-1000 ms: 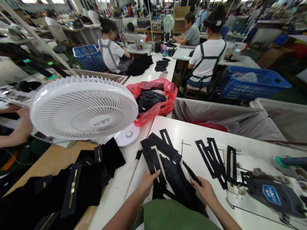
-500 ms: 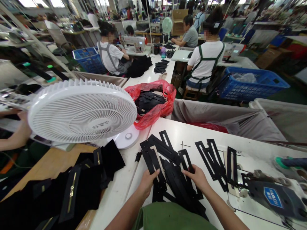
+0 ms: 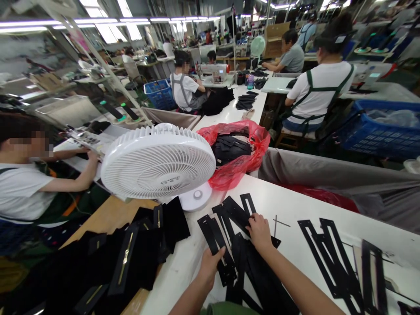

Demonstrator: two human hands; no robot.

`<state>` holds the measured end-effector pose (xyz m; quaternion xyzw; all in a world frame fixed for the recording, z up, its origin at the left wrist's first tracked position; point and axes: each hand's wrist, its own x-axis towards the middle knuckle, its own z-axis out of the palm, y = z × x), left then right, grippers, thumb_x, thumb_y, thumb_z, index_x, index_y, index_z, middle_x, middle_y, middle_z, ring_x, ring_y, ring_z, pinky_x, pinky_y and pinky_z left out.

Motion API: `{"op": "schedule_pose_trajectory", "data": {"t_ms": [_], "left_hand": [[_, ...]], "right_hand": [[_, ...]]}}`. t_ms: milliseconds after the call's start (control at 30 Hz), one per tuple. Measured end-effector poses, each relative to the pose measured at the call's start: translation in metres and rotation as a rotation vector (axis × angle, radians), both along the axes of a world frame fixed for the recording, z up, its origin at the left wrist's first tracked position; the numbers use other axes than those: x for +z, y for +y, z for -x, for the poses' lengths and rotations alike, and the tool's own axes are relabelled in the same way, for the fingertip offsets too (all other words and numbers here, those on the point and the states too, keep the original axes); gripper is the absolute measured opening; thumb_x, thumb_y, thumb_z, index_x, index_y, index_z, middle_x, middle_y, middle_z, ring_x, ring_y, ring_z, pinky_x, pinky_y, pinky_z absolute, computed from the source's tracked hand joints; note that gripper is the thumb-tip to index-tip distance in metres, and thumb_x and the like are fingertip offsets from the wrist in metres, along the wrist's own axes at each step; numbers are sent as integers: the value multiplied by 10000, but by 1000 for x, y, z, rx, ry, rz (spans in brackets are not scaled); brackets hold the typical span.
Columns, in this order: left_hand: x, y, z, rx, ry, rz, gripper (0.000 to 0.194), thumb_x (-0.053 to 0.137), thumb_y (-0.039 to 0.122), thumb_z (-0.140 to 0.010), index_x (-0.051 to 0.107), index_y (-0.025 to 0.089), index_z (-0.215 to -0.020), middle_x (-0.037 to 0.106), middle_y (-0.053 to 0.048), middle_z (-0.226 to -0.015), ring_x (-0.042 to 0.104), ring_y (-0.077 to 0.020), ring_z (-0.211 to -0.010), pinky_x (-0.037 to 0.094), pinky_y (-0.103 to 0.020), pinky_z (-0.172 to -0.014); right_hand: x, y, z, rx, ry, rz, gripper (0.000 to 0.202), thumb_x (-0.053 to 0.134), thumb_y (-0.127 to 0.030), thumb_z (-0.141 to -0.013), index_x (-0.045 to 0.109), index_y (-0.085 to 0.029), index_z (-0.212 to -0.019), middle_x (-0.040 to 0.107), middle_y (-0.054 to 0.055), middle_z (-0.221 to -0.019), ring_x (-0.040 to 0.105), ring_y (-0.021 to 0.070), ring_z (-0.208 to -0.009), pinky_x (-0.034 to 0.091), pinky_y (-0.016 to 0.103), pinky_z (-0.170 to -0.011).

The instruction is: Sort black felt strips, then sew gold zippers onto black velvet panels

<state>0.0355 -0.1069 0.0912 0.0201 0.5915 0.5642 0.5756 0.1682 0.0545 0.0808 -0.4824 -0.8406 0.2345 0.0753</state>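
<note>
My left hand (image 3: pixel 210 264) is closed, thumb on top, around the lower part of black slotted strips (image 3: pixel 215 238). They have narrow cut-out windows and small holes at their ends. My right hand (image 3: pixel 261 231) reaches across to the upper side of the pile, its curled fingers pinching a wide black strip (image 3: pixel 236 212); the fingertips are partly hidden. A slotted black piece (image 3: pixel 248 202) lies just beyond those fingers. Below and between my hands, more black strips (image 3: pixel 259 271) are heaped on the white table (image 3: pixel 278 197).
A white fan (image 3: pixel 160 166) stands ahead on the left, beside a red plastic bag (image 3: pixel 241 168) of black pieces. Black fabric with gold zippers (image 3: pixel 126 253) lies at left. More slotted pieces (image 3: pixel 331 258) lie at right. A co-worker (image 3: pixel 29 188) sits at left.
My right hand has left the slotted piece at the pile's right side and moved to its upper part. My left hand still holds strips. The view has turned left and up.
</note>
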Motion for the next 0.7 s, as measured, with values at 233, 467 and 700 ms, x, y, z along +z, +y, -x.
{"op": "schedule_pose_trajectory", "data": {"t_ms": [233, 467, 700], "left_hand": [[3, 15, 3, 41, -23, -17, 485, 808, 432, -560, 674, 106, -893, 709, -118, -847, 655, -248, -752, 489, -353, -724], [9, 44, 1, 56, -105, -83, 496, 819, 426, -549, 682, 98, -894, 709, -143, -866, 661, -272, -791, 502, -361, -723], [4, 57, 4, 113, -125, -92, 490, 828, 389, -547, 676, 104, -916, 705, -149, -922, 656, -287, -867, 509, -371, -761]], "right_hand": [[-5, 3, -12, -74, -24, 41, 264, 448, -100, -839, 616, -192, -1021, 599, 91, -996, 505, 249, -985, 359, 383, -872], [-26, 28, -30, -160, -27, 332, 174, 568, -293, -863, 609, -137, -798, 624, -7, -748, 588, 124, -676, 481, 299, -673], [-20, 14, -22, -123, -49, 247, 143, 651, -208, -753, 587, -170, -875, 624, 35, -867, 586, 184, -821, 435, 301, -723]]}}
